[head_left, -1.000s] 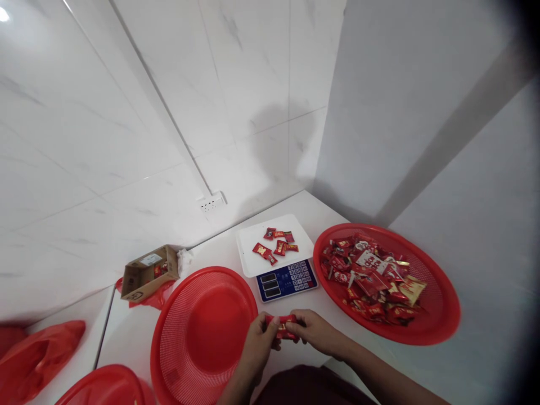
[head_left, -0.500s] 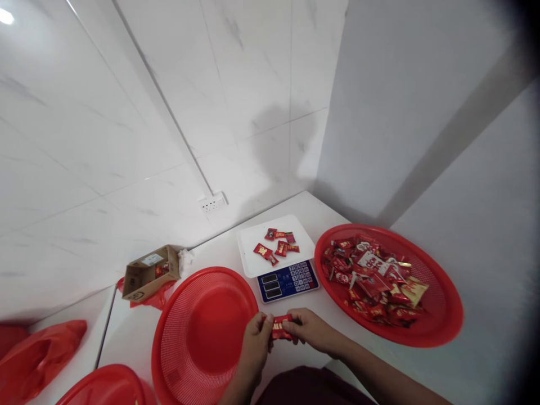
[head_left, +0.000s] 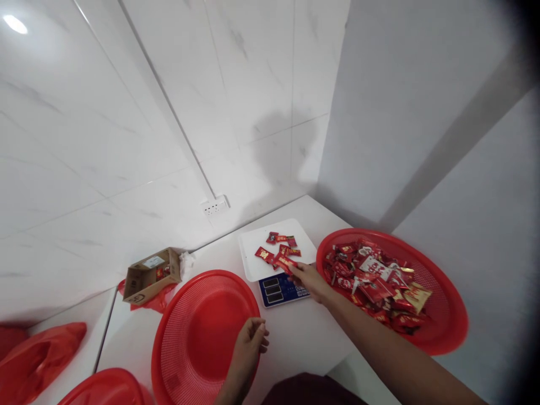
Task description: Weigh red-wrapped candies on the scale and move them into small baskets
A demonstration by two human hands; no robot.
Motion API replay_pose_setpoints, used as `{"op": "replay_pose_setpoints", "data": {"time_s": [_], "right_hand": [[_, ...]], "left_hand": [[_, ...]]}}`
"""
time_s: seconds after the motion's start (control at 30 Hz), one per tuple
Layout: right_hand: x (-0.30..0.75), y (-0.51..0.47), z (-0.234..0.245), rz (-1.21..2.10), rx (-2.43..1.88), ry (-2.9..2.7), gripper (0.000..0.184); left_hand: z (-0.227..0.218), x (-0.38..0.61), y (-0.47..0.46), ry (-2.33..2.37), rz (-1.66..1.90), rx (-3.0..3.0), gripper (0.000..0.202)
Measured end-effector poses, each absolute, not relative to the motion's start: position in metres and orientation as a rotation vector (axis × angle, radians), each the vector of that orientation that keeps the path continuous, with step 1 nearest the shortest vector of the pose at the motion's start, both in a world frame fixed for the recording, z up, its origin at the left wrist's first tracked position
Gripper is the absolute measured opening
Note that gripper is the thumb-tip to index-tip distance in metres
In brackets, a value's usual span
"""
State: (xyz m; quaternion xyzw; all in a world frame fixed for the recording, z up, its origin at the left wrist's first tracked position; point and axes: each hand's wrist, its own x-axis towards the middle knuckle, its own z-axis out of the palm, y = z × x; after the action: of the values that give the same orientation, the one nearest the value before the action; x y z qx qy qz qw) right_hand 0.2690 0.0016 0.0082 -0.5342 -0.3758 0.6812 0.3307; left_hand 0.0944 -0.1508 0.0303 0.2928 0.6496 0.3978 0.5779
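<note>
I log: round red plastic mesh tray [head_left: 453,315], heaped with sweets, just right of the right fingers. Empty round red mesh basket [head_left: 198,337] beside the left hand [head_left: 250,342], fingers loosely curled, holding nothing. White digital scale with blue keypad [head_left: 276,288] under the right hand [head_left: 307,277]; its fingertips pinch a small red foil sweet packet [head_left: 285,262] above the pan's near edge.

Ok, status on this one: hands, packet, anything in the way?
Right hand pinching a red packet over the scale tray. Left hand loose, holding nothing, at the basket rim. Other packets lie on the tray.
</note>
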Motion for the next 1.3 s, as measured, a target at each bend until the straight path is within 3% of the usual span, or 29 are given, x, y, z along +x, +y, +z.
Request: {"op": "replay_pose_setpoints", "data": {"time_s": [0.27,0.47,0.57,1.1,1.3], "right_hand": [[0.284,-0.006,-0.003,1.736,-1.447,-1.089,0.027],[0.340,-0.032,-0.021,0.925,-1.545,-1.574,0.028],[0.361,-0.037,-0.035,0.687,-1.599,-1.720,0.030],[0.365,-0.052,-0.064,0.717,-1.725,-1.916,0.040],[0.350,-0.034,-0.044,0.390,-1.687,-2.084,0.037]], "left_hand": [[0.027,0.089,-0.158,1.523,0.937,0.643,0.036],[0.024,0.083,-0.161,1.530,0.945,0.629,0.033],[0.027,0.086,-0.158,1.533,0.933,0.623,0.034],[0.024,0.090,-0.162,1.561,0.919,0.681,0.029],[0.025,0.090,-0.160,1.566,0.920,0.664,0.033]]}}
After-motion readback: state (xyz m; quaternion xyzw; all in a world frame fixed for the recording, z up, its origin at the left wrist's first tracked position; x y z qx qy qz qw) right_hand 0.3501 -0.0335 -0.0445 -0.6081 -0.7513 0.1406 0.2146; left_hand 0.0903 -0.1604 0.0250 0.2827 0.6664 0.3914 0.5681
